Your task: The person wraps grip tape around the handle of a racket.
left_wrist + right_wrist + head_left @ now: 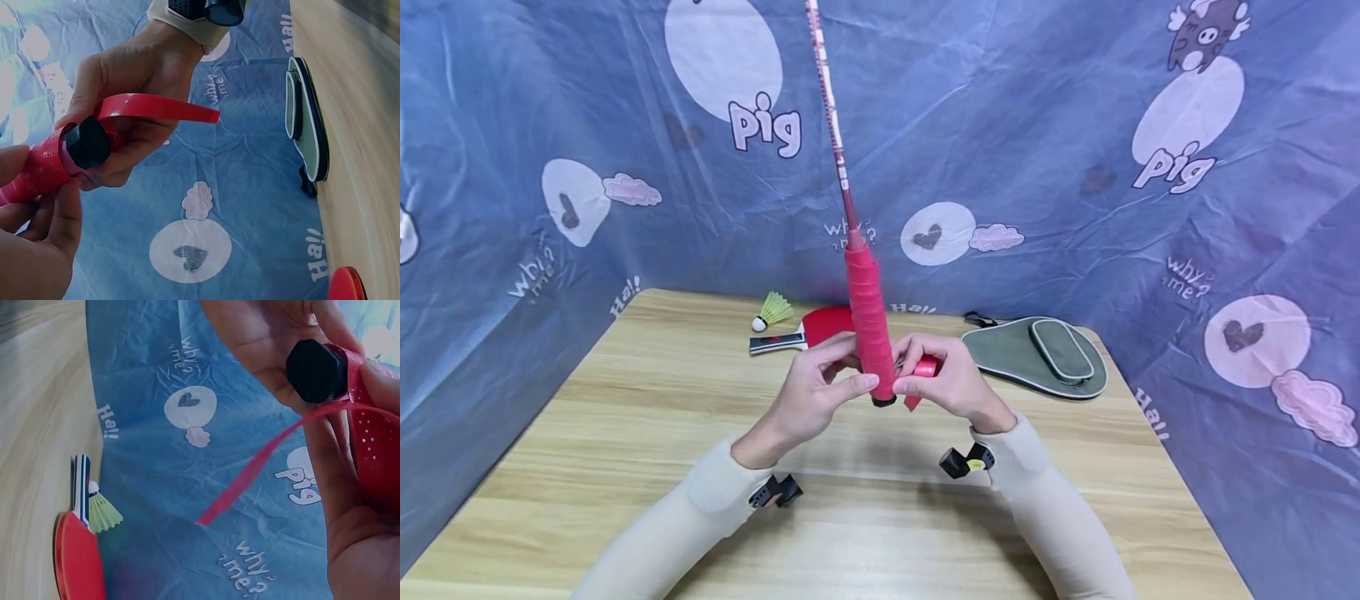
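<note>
A badminton racket stands nearly upright in the head view, its thin shaft [830, 100] rising out of frame and its head hidden. Red overgrip tape [868, 317] wraps the handle down to the black butt cap [89, 142]. My left hand [808, 392] pinches the lower handle between thumb and fingers. On the other side, my right hand [953, 379] grips the tape where it meets the handle's end, with a red piece showing among its fingers. From the butt a loose tape strip [162, 109] juts free in both wrist views.
Behind the hands on the wooden table [647, 400] lie a yellow shuttlecock [772, 311], a red table tennis bat [823, 325] and a grey-green bat case [1015, 354]. Blue printed cloth [1022, 100] encloses the table at the back and sides.
</note>
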The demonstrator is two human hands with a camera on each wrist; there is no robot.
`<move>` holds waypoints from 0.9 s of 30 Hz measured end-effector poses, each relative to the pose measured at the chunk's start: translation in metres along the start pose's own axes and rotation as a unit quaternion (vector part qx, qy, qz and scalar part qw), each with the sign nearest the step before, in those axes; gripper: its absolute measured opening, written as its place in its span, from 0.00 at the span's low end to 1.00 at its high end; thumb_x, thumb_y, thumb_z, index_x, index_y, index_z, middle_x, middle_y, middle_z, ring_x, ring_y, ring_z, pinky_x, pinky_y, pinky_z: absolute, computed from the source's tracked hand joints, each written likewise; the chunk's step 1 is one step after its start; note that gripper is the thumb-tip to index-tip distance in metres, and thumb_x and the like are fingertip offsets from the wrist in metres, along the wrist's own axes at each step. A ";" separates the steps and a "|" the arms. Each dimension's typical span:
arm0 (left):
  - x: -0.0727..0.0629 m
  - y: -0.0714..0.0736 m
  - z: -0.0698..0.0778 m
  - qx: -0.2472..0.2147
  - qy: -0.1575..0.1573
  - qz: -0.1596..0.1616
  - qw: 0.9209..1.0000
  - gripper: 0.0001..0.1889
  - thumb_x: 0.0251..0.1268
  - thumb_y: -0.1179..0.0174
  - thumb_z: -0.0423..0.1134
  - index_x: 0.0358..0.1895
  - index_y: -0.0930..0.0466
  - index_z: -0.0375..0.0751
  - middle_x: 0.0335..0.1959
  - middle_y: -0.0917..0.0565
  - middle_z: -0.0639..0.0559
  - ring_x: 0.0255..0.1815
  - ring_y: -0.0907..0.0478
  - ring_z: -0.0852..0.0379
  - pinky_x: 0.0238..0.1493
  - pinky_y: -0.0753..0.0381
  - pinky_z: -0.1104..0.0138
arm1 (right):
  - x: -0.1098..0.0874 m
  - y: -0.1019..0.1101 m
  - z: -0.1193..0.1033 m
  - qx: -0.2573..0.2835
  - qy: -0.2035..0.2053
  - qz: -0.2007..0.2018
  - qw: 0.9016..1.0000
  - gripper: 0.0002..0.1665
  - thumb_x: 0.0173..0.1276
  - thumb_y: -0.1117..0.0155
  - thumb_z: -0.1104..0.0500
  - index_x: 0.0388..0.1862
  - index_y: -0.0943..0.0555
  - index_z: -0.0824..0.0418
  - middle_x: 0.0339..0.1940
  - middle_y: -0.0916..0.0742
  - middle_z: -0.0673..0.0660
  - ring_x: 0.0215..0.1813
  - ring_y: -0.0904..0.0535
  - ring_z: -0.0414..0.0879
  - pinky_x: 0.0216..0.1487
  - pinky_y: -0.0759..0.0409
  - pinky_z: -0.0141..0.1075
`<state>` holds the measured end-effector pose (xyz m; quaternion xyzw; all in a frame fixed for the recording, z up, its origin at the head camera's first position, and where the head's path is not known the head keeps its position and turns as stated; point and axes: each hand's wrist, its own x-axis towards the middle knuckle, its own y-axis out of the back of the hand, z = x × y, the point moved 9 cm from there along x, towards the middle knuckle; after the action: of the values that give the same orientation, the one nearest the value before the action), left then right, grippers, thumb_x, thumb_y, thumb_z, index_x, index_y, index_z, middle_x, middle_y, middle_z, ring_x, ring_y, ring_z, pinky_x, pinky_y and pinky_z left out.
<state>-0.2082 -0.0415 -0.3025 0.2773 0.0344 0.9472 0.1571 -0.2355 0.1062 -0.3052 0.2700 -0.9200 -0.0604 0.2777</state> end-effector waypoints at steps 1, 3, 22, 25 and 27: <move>0.000 0.000 0.001 0.001 -0.003 -0.001 1.000 0.20 0.64 0.35 0.27 0.60 0.19 0.34 0.49 0.16 0.41 0.44 0.18 0.55 0.51 0.17 0.69 | 0.000 0.000 0.000 0.000 -0.002 0.000 1.000 0.10 0.55 0.26 0.75 0.26 0.20 0.67 0.41 0.12 0.48 0.42 0.16 0.43 0.30 0.13 0.36; -0.001 -0.001 0.003 0.004 -0.011 -0.005 1.000 0.19 0.65 0.36 0.27 0.59 0.19 0.33 0.48 0.16 0.41 0.43 0.18 0.56 0.50 0.17 0.69 | 0.000 0.001 0.000 0.005 -0.003 -0.001 1.000 0.10 0.55 0.26 0.75 0.26 0.20 0.66 0.41 0.12 0.48 0.41 0.16 0.43 0.28 0.14 0.36; 0.002 -0.007 -0.003 -0.037 -0.003 -0.050 0.998 0.19 0.69 0.42 0.31 0.62 0.22 0.33 0.55 0.21 0.39 0.54 0.24 0.53 0.61 0.24 0.61 | -0.002 -0.011 0.009 0.086 -0.035 -0.029 0.995 0.14 0.61 0.24 0.64 0.28 0.22 0.69 0.38 0.12 0.51 0.29 0.16 0.39 0.26 0.14 0.36; 0.002 -0.009 -0.004 -0.014 -0.001 -0.043 0.999 0.20 0.67 0.37 0.33 0.62 0.22 0.38 0.53 0.24 0.44 0.51 0.25 0.54 0.55 0.22 0.66 | -0.002 -0.012 0.006 0.068 -0.024 -0.014 0.997 0.14 0.61 0.25 0.65 0.27 0.23 0.68 0.38 0.13 0.50 0.28 0.18 0.39 0.21 0.18 0.36; 0.003 -0.010 -0.005 0.011 0.000 -0.032 0.999 0.22 0.64 0.32 0.35 0.62 0.22 0.41 0.50 0.25 0.46 0.48 0.25 0.54 0.49 0.20 0.68 | -0.002 -0.012 0.005 0.054 -0.015 -0.006 0.998 0.13 0.62 0.26 0.66 0.26 0.23 0.67 0.35 0.14 0.49 0.27 0.20 0.38 0.19 0.20 0.35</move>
<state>-0.2105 -0.0314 -0.3070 0.2778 0.0536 0.9413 0.1839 -0.2309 0.0966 -0.3135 0.2894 -0.9242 -0.0169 0.2486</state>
